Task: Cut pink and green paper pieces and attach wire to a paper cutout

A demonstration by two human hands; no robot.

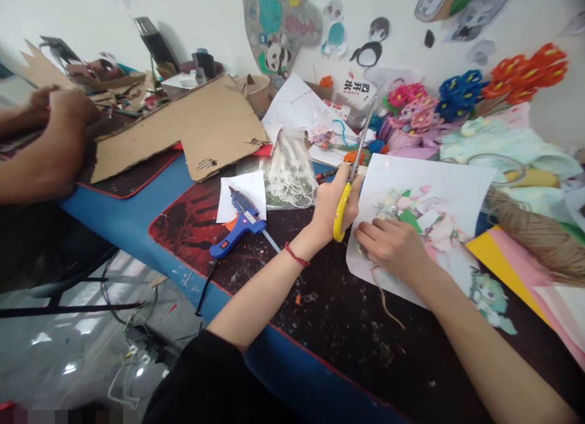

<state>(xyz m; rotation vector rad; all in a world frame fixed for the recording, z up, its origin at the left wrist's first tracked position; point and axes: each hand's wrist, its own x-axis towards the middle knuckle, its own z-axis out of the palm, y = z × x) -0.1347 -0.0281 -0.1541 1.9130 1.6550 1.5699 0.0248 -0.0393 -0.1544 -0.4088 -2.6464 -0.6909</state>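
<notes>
My left hand (326, 206), with a red cord round the wrist, grips scissors (340, 214) by their yellow handles. Their metal blades point up and away. My right hand (397, 248) rests on a white sheet of paper (425, 169) with its fingers curled down. Whatever lies under those fingertips is hidden. Green, pink and white paper pieces (441, 229) are spread on the sheet just beyond the right hand. A thin brown string (387, 307) trails from below it onto the dark mat (329, 326).
A blue glue gun (242, 228) lies left of my hands, its cord hanging off the table edge. Behind are a plastic bag of white strings (290, 174) and cut cardboard (183, 128). Twine (534, 229) and coloured paper (512, 278) lie right. Another person's arm (50, 144) is at left.
</notes>
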